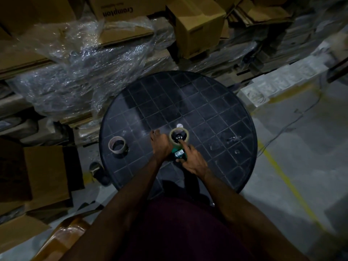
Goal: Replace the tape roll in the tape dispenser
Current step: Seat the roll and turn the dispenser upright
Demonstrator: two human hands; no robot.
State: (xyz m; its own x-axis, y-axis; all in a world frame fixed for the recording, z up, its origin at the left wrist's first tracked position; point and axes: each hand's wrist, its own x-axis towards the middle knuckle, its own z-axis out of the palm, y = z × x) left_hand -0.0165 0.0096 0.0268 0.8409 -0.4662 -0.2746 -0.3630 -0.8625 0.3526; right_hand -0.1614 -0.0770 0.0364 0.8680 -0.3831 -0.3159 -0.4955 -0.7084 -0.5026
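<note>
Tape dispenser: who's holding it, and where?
Both hands. Left hand grips the green tape dispenser on its left side; right hand holds its near end, index finger pressing inside the tape roll.

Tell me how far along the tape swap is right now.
Looks done: a bare cardboard core sits apart on the round table, likely the old roll. In hand: left hand steadies the green dispenser; right hand presses a forefinger into the new roll. Left: threading the tape, unseen so far.

Single head-worn wide-angle view, looking steeply down from above onto the round counter, forearms entering from below.
</note>
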